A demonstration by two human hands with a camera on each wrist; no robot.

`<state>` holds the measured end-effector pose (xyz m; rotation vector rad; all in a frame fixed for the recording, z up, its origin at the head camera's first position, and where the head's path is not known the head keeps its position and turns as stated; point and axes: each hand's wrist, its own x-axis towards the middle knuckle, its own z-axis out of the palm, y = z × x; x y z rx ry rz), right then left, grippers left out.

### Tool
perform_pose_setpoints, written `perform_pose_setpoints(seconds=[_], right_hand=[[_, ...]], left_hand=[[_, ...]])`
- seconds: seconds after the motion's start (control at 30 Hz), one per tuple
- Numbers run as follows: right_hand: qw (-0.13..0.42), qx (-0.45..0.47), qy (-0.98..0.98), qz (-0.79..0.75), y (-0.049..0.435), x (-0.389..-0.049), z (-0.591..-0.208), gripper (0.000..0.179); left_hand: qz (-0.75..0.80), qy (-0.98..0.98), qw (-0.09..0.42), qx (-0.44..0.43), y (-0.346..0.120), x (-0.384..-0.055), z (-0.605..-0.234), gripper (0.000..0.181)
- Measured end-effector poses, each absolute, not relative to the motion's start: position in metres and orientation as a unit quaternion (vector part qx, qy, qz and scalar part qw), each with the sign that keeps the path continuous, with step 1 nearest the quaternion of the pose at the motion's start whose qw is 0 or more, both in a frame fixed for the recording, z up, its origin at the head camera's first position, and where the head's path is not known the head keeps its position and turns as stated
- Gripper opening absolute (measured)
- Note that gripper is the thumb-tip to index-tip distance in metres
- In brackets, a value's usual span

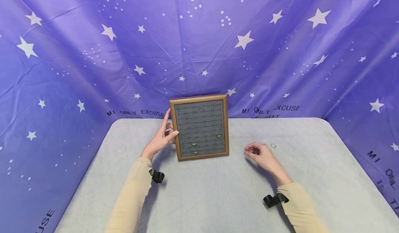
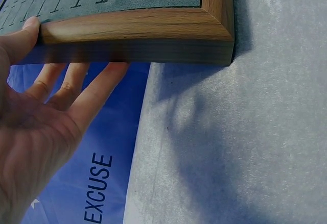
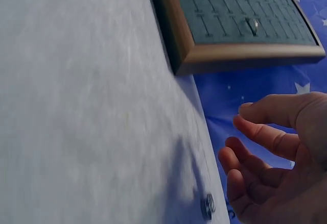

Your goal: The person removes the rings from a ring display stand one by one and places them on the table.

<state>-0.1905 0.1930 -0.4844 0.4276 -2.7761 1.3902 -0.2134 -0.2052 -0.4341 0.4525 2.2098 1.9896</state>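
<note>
Board (image 1: 201,131) of grey slotted cloth, set in a wooden frame (image 1: 226,122), stands near the far edge of the tabletop (image 1: 199,195), a little left of the middle and leaning slightly back; whether its whole base touches down is hard to tell. Two small rings (image 1: 194,143) sit in slots near its lower left corner, a third ring (image 1: 218,135) sits by the right border, and a faint glint near the top may be one more. The left hand (image 1: 159,139) grasps the left border, thumb in front and fingers spread behind. That hold seems the key to good work: firm, with the base squarely on the tabletop, it should stop the board tipping under light pressure. The right hand (image 1: 263,157) is apart from it, fingers loosely bent, thumb near the forefinger, with nothing visible in its grasp. Just beyond, toward the far right corner, lies a loose ring (image 1: 273,145). Such a small band probably calls for a slow fingertip pinch across its sides, so that it does not skid or roll. Past the far edge hangs a purple curtain (image 1: 193,35) with white stars.
</note>
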Motion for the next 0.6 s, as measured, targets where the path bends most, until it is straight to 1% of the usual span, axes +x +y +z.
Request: perform_pose_setpoints(seconds=[0.2,0.43,0.6], right_hand=[[0.005,0.149,-0.876,0.458,0.175,-0.192,-0.481,0.016],[-0.006,0.157,-0.859,0.487,0.158,-0.195,-0.469,0.023],[0.006,0.175,-0.848,0.501,0.148,-0.198,-0.458,0.027]], left_hand=[[0.667,0.727,0.066,0.148,-0.205,-0.214,-0.435,0.089],[0.668,0.726,0.068,0.147,-0.204,-0.214,-0.434,0.090],[0.669,0.726,0.070,0.144,-0.205,-0.215,-0.436,0.091]])
